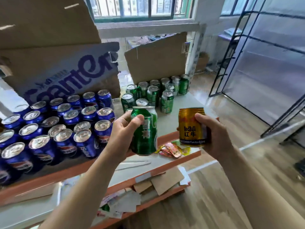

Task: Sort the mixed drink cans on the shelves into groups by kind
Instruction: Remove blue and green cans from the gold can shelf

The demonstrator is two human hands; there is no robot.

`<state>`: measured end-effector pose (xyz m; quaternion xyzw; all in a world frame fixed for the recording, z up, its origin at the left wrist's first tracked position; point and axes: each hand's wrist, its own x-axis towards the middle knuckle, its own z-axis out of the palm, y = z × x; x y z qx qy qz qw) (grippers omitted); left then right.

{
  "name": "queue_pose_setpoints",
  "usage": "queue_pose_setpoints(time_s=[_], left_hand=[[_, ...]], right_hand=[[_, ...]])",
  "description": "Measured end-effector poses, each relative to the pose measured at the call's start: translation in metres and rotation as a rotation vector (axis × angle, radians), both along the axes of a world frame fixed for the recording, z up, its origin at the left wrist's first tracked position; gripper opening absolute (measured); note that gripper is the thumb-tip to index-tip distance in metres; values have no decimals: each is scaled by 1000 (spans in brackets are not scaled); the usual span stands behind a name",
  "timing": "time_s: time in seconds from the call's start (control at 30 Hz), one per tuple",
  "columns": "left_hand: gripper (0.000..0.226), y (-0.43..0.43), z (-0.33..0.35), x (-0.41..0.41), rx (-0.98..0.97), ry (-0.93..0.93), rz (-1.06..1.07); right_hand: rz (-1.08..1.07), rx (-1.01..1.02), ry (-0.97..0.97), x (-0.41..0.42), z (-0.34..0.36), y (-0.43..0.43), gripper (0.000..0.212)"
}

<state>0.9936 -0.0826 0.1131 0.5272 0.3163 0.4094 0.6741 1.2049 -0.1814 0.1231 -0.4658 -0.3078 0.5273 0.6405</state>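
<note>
1. Orange-edged shelf (189, 100) carries the sorting; just before it, the left hand (123, 134) has its grip round a green can (145, 134), the right hand (212, 134) round a gold can (191, 128).
2. On the shelf's left, blue cans (57, 128) stand grouped.
3. At the shelf's back, green cans (156, 95) cluster; both held cans seemingly await placing.

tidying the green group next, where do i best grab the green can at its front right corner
Grip the front-right green can round its side wall at mid-height, coming from the right front. It stands upright, bare shelf shows on that side, and other green cans crowd its left and back. The flat lid on top likely offers little to pinch.
</note>
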Motion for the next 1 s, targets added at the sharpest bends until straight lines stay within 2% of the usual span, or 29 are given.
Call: queue_pose_setpoints(time_s=[0.1,0.17,0.2,0.3,0.43,0.67,1.0], left_hand=[[56,3,1,22,41,53,-31],[51,10,-1,35,85,92,-58],[48,14,-1,41,113,116,-70],[65,28,-3,65,200,188,-75],[55,57,-10,98,421,307,-48],[63,104,-20,153,683,488,62],[67,146,-23,212,830,653,58]], right_hand=[[-32,21,-63,29,-2,-2,82],[-37,32,-104,47,-4,0,72],[-45,40,-123,56,-5,3,73],[-88,43,-232,80,-6,15,86],[-140,28,-459,112,-9,42,73],[-103,12,-675,159,-12,91,72],[-6,3,-736,229,-39,145,69]])
